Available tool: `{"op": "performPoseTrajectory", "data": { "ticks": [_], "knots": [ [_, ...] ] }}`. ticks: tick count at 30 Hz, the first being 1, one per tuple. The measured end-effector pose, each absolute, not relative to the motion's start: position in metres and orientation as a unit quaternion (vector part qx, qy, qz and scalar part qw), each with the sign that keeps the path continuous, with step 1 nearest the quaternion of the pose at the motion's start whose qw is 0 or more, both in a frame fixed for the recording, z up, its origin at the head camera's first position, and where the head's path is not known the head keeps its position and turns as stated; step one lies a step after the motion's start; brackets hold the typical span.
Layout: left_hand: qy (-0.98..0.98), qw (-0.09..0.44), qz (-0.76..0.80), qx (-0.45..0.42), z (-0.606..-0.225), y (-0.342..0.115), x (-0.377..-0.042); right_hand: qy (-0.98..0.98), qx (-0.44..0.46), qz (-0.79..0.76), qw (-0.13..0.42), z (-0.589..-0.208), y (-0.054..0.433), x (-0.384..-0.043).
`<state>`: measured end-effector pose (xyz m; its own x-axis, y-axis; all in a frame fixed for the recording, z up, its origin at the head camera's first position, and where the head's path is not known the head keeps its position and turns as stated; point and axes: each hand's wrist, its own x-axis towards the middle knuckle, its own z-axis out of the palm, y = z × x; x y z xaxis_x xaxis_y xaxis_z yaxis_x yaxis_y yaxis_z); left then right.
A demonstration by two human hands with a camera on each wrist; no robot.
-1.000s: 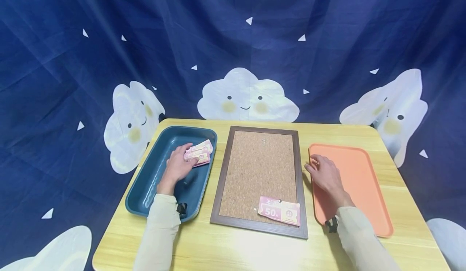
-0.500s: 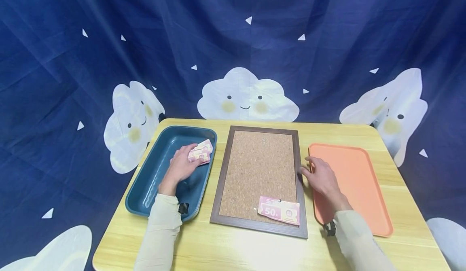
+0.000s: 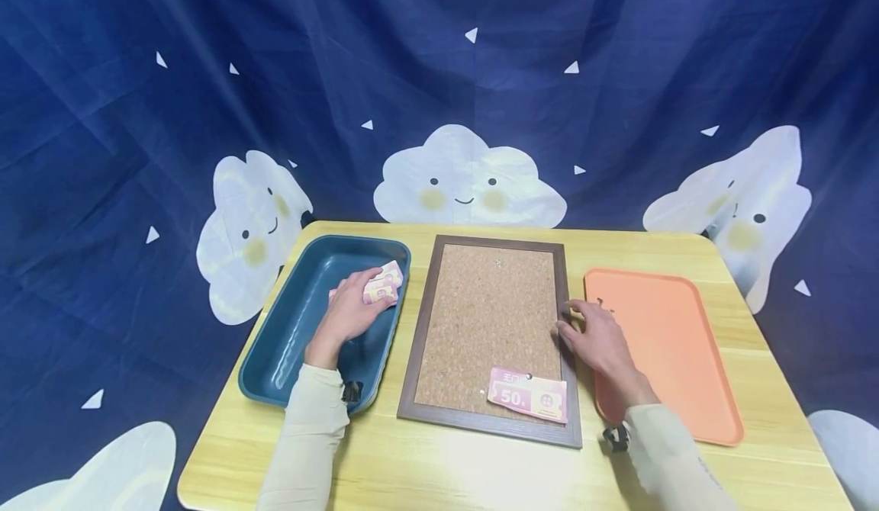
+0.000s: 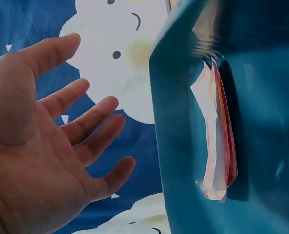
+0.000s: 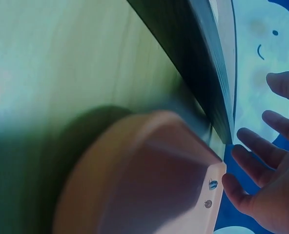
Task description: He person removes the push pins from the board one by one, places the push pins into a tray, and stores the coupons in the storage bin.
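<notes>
My left hand (image 3: 349, 314) is over the blue basin (image 3: 255, 374), its fingers overlapping pink coupons (image 3: 380, 291) in the head view. In the left wrist view those coupons (image 4: 217, 131) lie in a small pile by the basin wall, and the hand (image 4: 61, 126) shows spread, relaxed fingers apart from them. My right hand (image 3: 599, 339) hovers between the orange tray (image 3: 676, 343) and the cork board (image 3: 494, 313), fingertips at the board's dark frame. Nothing shows between its loose fingers (image 5: 261, 146). One pink coupon (image 3: 515, 398), marked 50, hangs from a pin (image 3: 529, 376) on the board.
Two small pins (image 5: 213, 185) lie on the tray near its left edge. Another tiny bright piece (image 3: 498, 264) is at the top of the board. Everything rests on a light wooden table (image 3: 453, 480), with a blue cloud-patterned curtain (image 3: 439, 53) behind.
My right hand has moved left from over the tray to the board's right frame, uncovering the pins. My left hand has shifted slightly right over the coupons.
</notes>
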<state>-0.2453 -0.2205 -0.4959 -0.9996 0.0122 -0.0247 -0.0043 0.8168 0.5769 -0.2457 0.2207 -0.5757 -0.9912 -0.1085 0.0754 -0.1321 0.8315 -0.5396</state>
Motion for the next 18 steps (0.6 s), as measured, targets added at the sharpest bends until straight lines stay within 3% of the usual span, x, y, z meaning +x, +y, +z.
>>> {"op": "performPoseTrajectory", "data": {
  "ticks": [8,18],
  "knots": [
    [0.949,0.012,0.313,0.027,-0.494,-0.215,-0.243,-0.956,0.064,0.288,0.011,-0.576,0.215,-0.239],
    [0.948,0.047,0.310,0.058,-0.494,-0.197,-0.239,-0.954,0.078,0.289,0.004,-0.574,0.210,-0.229]
  ]
}}
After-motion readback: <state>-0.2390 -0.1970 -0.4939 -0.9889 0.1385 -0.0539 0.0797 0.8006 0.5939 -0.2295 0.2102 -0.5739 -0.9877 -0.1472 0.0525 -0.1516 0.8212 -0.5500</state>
